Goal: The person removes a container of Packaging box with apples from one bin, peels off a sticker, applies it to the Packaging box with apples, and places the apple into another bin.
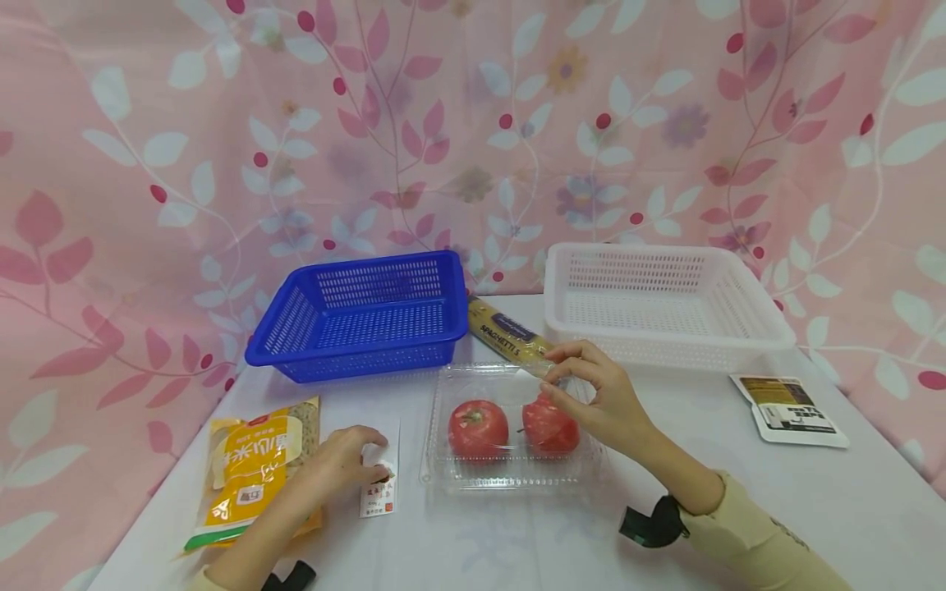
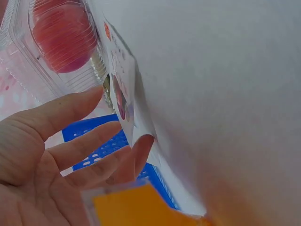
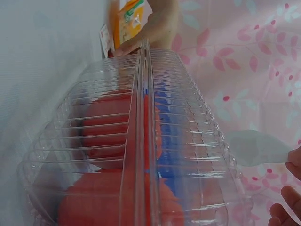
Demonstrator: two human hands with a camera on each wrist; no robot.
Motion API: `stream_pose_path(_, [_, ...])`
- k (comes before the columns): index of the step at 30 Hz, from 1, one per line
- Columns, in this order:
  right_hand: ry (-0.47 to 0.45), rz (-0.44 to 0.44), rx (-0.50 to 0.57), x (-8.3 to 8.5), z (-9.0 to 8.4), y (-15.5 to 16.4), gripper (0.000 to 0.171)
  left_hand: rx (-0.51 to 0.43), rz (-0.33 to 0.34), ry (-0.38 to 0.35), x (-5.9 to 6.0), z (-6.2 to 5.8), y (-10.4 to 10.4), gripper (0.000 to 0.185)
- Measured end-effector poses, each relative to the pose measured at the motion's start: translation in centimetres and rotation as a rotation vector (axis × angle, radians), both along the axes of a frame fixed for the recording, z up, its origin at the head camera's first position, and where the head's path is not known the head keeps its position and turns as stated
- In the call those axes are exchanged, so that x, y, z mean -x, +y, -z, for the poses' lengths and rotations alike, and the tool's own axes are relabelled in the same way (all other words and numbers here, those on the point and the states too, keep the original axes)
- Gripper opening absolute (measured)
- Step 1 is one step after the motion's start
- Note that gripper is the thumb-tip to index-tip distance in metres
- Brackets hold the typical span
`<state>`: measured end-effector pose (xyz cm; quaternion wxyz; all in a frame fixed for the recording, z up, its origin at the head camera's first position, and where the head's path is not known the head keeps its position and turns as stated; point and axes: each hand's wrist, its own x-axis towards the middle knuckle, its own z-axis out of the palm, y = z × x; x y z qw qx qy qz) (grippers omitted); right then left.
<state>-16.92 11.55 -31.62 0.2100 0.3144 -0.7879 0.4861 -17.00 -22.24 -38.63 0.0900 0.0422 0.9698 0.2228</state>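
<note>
Yellow snack packet (image 1: 254, 472) lies flat at the left edge of the desk (image 1: 517, 542), its lower end under the left forearm. Left hand (image 1: 342, 461) rests just beside it, fingers relaxed and spread, fingertips (image 2: 141, 146) touching a small white sachet (image 1: 380, 484); it holds nothing, seemingly steadying or about to lift the sachet. Blue basket (image 1: 362, 316) sits behind, empty as far as its mesh shows.

Centre: clear clamshell box (image 1: 510, 427) with two tomatoes (image 1: 478, 428) inside, lid closed over them. Spaghetti pack (image 1: 506, 332) lies behind the box, between the two baskets, its near end blurred by the plastic. Right hand (image 1: 591, 402) hovers at the box's back right corner, thumb and forefinger pinched on a thin clear tab or film at the rim. Whether that film belongs to the lid or is a separate piece cannot be told; the right wrist view shows only fingertips at the frame edge.

White basket (image 1: 665, 304) stands right, rear. A flat dark-printed pouch (image 1: 787, 410) lies apart near the right edge; print unreadable.
</note>
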Motion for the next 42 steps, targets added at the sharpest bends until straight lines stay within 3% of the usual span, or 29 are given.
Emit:
stream_pose_path(10, [0.017,-0.003,0.000,0.1,0.0,0.0,0.015,0.062,0.022,0.008,-0.4,-0.3,0.2,0.032])
stream_pose_path(19, [0.123,-0.007,-0.007,0.9,0.2,0.0,0.019,0.098,0.045,0.023,-0.4,-0.7,0.5,0.031])
stream_pose_path(22, [0.136,0.010,-0.015,1.2,0.2,-0.1,0.018,0.099,0.050,0.091,-0.2,-1.4,0.8,0.030])
stream_pose_path(29, [0.196,0.038,-0.012,3.9,2.7,0.3,0.020,0.063,0.065,0.336,0.3,-2.7,1.6,0.024])
stream_pose_path(34, [0.212,0.061,-0.052,5.0,3.5,0.5,0.020,0.024,0.061,0.418,0.5,-2.5,2.9,0.028])
stream_pose_path(42, [0.278,0.092,-0.160,5.3,3.9,0.5,0.020,0.010,0.209,0.560,0.8,-1.8,4.8,0.030])
